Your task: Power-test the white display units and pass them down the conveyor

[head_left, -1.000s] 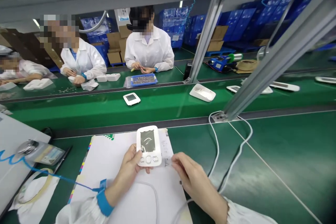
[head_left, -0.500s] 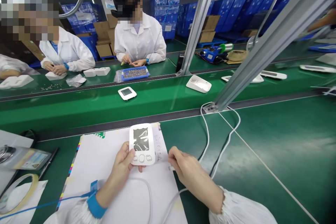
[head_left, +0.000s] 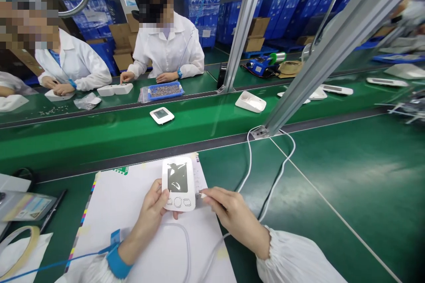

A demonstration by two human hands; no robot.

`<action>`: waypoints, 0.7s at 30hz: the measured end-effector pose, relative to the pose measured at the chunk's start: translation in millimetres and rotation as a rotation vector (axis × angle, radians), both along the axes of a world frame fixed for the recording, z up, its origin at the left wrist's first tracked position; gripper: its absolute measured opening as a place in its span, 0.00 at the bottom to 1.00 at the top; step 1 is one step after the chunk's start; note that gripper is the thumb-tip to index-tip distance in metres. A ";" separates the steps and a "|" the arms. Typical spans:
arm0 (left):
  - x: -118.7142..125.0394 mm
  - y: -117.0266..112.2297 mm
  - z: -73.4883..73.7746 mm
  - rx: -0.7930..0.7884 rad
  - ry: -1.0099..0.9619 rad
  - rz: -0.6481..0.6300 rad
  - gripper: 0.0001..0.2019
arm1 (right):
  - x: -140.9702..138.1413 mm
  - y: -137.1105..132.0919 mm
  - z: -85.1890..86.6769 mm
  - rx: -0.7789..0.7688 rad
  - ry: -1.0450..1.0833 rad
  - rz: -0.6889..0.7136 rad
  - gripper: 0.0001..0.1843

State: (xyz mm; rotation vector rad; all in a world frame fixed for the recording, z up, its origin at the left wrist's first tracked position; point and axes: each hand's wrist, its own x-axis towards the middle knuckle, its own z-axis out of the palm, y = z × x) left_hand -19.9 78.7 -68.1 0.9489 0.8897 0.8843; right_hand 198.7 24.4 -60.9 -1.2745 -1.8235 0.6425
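My left hand point(head_left: 155, 203), a blue strap on its wrist, grips a white monitor point(head_left: 190, 185) by its left edge. The monitor's face is up, with a grey screen and several outlined buttons. Thumb on the front, the other fingers go partly hidden beneath it. Close to the monitor's right side, my right hand point(head_left: 232, 212) pinches the small pale plug point(head_left: 202, 195) of a white cable point(head_left: 212, 252). The plug's tip points at the monitor's side; whether they touch I cannot tell. Under both lies a large white sheet point(head_left: 133, 199).
A metal post point(head_left: 299, 66) rises at the right, white cable looped near its foot. On the green conveyor point(head_left: 199, 119) lie a white screen unit point(head_left: 162, 115) and a white housing point(head_left: 250, 102). Tape point(head_left: 25, 252) lies at left. Co-workers in white coats sit opposite.
My right hand has moved left with the plug, up to the monitor's right side. My left hand holds the monitor as before. A co-worker opposite has reached toward a white part.
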 end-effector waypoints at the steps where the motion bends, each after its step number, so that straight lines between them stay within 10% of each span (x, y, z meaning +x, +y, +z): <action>1: 0.0 0.0 -0.1 0.001 0.002 -0.003 0.22 | -0.6 -0.2 0.4 0.001 -0.029 -0.009 0.15; 21: -1.3 -9.7 -10.4 0.149 0.118 -0.002 0.20 | -7.2 1.1 -10.4 0.157 -0.328 -0.047 0.27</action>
